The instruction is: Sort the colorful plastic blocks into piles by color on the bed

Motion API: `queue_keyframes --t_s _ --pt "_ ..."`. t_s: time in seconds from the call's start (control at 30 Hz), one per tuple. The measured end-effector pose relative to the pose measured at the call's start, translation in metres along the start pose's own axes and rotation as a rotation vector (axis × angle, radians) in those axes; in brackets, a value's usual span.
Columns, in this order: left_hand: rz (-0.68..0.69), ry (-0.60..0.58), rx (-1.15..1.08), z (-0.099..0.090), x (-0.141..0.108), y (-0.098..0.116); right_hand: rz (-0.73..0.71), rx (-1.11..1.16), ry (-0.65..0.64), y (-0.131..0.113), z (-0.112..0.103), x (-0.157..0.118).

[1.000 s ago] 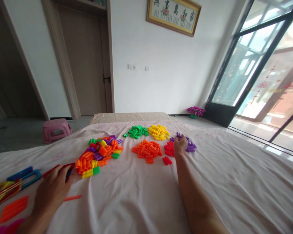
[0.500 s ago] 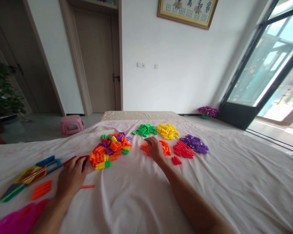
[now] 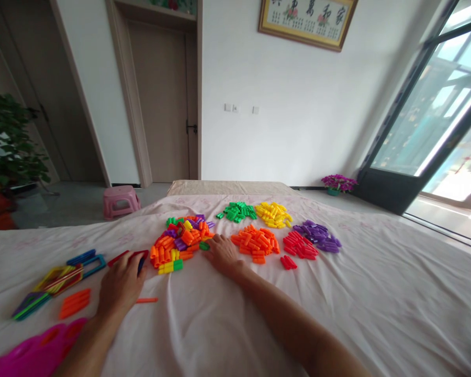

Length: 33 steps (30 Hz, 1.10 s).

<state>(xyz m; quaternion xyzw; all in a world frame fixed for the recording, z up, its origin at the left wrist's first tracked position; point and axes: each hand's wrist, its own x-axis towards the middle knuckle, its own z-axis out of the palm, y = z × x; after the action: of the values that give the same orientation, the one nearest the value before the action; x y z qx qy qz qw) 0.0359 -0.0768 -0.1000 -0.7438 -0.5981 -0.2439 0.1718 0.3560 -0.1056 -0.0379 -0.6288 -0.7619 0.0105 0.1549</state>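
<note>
My left hand (image 3: 121, 285) rests on the cloth at the left, fingers curled around a dark blue piece (image 3: 141, 263). A red plastic frame (image 3: 118, 258) lies just past its fingertips. My right hand (image 3: 223, 255) reaches to the right edge of a mixed pile of plastic tube blocks (image 3: 186, 235). Its fingers are bent over a green block (image 3: 204, 245), with a yellow part beside it; the fingertips are partly hidden. Right of that hand lies a heap of orange blocks (image 3: 257, 242).
Sorted heaps of green blocks (image 3: 239, 211), yellow blocks (image 3: 273, 214), red blocks (image 3: 299, 245) and purple blocks (image 3: 317, 235) lie beyond. At the left are coloured frames (image 3: 58, 277), joined orange blocks (image 3: 74, 303), a thin orange stick (image 3: 146, 300) and a magenta plastic item (image 3: 35, 348).
My right hand has moved left from the orange heap to the mixed pile's edge, onto the green block. My left hand stays at the same spot. The view has shifted slightly.
</note>
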Motion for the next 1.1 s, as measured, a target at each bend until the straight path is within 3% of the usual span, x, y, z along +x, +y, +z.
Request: queue_keyframes --t_s 0.2,0.4,0.5,0.63,0.73,0.8,0.87,0.97,1.1 --pt "-0.010 0.009 0.001 0.001 0.000 0.000 0.057 0.037 0.020 0.001 0.007 0.005" --pt "0.002 0.025 0.006 0.002 0.001 0.000 0.125 0.191 0.027 0.024 0.002 0.006" --pt "0.009 0.027 0.000 0.001 0.002 -0.001 0.210 0.316 0.170 0.044 -0.002 0.014" --pt "0.005 0.028 -0.023 0.001 0.001 0.000 0.387 0.641 0.467 0.069 -0.006 0.027" --pt "-0.027 0.027 0.000 -0.004 -0.001 0.005 0.430 0.879 0.651 0.075 -0.004 0.032" --pt "-0.047 0.048 0.018 -0.011 0.000 0.010 0.402 0.931 0.684 0.070 0.001 0.033" --pt "-0.036 0.098 -0.013 -0.020 0.002 0.015 0.331 0.905 0.642 0.058 0.008 0.031" --pt "0.065 0.177 -0.181 -0.031 0.006 0.023 0.153 0.774 0.466 0.031 0.016 0.020" --pt "0.241 0.109 -0.295 -0.036 0.008 0.034 -0.137 0.566 0.161 -0.013 0.019 -0.001"
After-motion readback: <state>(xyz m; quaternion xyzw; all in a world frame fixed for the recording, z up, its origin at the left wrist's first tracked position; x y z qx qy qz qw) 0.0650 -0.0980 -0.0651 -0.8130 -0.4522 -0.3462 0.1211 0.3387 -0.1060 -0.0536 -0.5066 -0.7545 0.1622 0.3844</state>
